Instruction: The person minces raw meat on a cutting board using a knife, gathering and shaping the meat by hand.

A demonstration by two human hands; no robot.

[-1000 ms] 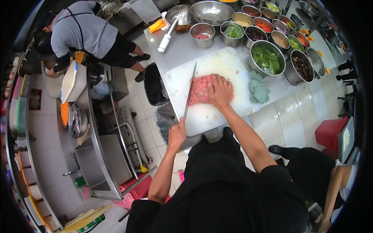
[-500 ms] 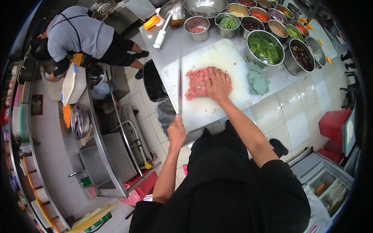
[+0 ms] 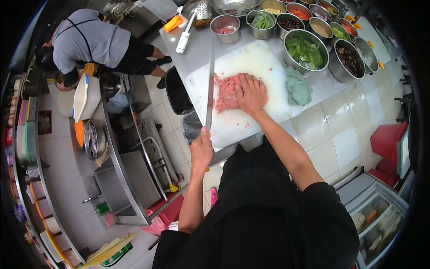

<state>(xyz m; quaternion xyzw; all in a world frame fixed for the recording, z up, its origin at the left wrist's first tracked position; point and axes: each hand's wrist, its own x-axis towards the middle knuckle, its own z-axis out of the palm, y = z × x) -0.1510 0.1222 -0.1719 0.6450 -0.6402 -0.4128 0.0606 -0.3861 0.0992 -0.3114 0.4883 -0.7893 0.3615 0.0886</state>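
Note:
My left hand (image 3: 201, 150) is closed round the handle of a long knife (image 3: 210, 85). Its blade points away from me, over the left part of the white cutting board (image 3: 244, 127), just left of a mound of minced pink meat (image 3: 227, 93). On the right side of that mound my right hand (image 3: 251, 95) lies flat, fingers stretched out and pressing on the meat. Small scraps of meat are scattered on the board. A crumpled green cloth (image 3: 298, 86) lies against the board's right edge.
Steel pots of cut food, among them leafy greens (image 3: 307, 53) and dark pieces (image 3: 347, 62), crowd the back right. A bowl of meat (image 3: 225, 29) stands behind the board. Bins (image 3: 178, 92) stand at the table's left. Another person (image 3: 94, 42) bends over a counter at far left.
The knife has shifted slightly to the right, nearer the meat, and its blade looks less blurred. My right hand stays on the meat. The view has moved a little.

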